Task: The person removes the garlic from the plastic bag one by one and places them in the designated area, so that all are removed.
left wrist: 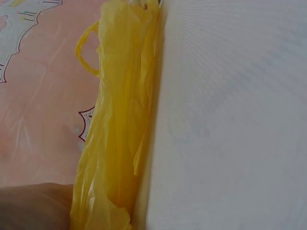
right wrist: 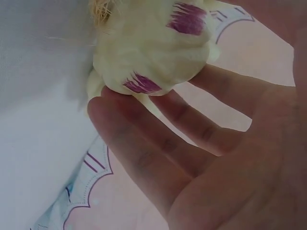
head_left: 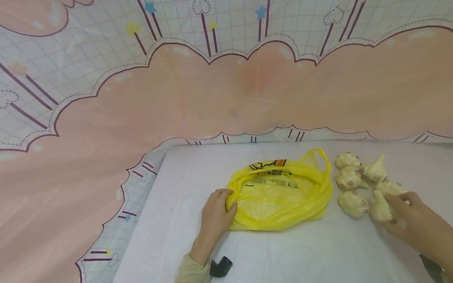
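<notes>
A yellow plastic bag (head_left: 279, 220) lies on the white table with its mouth spread wide towards me. My left hand (head_left: 216, 216) grips the bag's left edge, fingers and thumb on the rim. In the left wrist view the bag (left wrist: 120, 96) stands as a crumpled wall, with a sliver of the hand (left wrist: 36, 206) beside it. On the right, my right hand (head_left: 412, 216) holds a pale garlic bulb (head_left: 381, 208) between fingers and thumb. Close up, this bulb (right wrist: 148, 48) shows purple patches and a tuft of dry roots; the fingers (right wrist: 144, 148) lie against its side.
Several other garlic bulbs (head_left: 353, 203) cluster to the right of the bag, around the held one. The bag's loop handle (head_left: 320, 157) stands up at its far right. Behind the table (head_left: 170, 188) hangs a patterned pink cloth (head_left: 226, 98).
</notes>
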`<state>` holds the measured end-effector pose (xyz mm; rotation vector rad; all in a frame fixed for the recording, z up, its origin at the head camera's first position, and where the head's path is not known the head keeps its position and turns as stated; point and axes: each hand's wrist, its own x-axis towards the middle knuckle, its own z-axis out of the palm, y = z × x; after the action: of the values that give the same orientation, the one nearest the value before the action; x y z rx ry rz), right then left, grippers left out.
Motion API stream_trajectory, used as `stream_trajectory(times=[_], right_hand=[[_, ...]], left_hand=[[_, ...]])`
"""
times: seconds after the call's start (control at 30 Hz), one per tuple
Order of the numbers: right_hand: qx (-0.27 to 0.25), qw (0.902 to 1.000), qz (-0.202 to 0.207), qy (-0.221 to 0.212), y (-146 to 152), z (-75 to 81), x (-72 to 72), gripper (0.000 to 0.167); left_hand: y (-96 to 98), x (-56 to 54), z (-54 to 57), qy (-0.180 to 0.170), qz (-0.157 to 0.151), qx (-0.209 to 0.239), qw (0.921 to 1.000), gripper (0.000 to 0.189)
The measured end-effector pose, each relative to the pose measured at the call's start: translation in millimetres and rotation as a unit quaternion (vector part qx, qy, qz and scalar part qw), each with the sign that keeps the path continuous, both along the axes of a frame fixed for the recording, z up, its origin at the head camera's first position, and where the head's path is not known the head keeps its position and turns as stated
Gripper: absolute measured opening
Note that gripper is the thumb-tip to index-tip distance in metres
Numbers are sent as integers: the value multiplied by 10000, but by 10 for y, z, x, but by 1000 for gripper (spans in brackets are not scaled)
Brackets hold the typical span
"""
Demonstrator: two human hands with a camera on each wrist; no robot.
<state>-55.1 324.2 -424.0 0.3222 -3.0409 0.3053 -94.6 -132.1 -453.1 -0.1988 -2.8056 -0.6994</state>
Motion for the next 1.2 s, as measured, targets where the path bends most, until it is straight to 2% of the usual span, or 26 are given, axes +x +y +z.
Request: stream_trajectory(times=[0.1,0.27,0.33,0.63,0.87,0.97,1.1,1.2], right_hand=[[13,10000,6,-9,5,-10,3,71],[-102,9970,272,721,-18,-25,18,67],[-79,9956,288,884,-32,-23,28,65],[-15,9968,-26,804,-59,19,47,64],[-176,9900,323,1361,-52,24,34,67],[-223,9951,161,947,-77,43,42,65],[-360,9961,132,800,-123,48,65,59],[-440,9905,343,1256,-164,51,69,54]], left_hand=[[0,1,0,-36,6,1,10000,32],[-1,11,0,-99,52,52,9999,32],[-2,15,0,-114,64,69,9999,33],[3,-8,-5,-41,59,27,10000,32],[-3,-30,1,26,-3,2,10000,32],[-8,-33,-1,9,4,-26,10000,32],[-10,-23,-6,-122,27,-28,9999,33],[-12,-21,0,-195,16,-32,9998,34]])
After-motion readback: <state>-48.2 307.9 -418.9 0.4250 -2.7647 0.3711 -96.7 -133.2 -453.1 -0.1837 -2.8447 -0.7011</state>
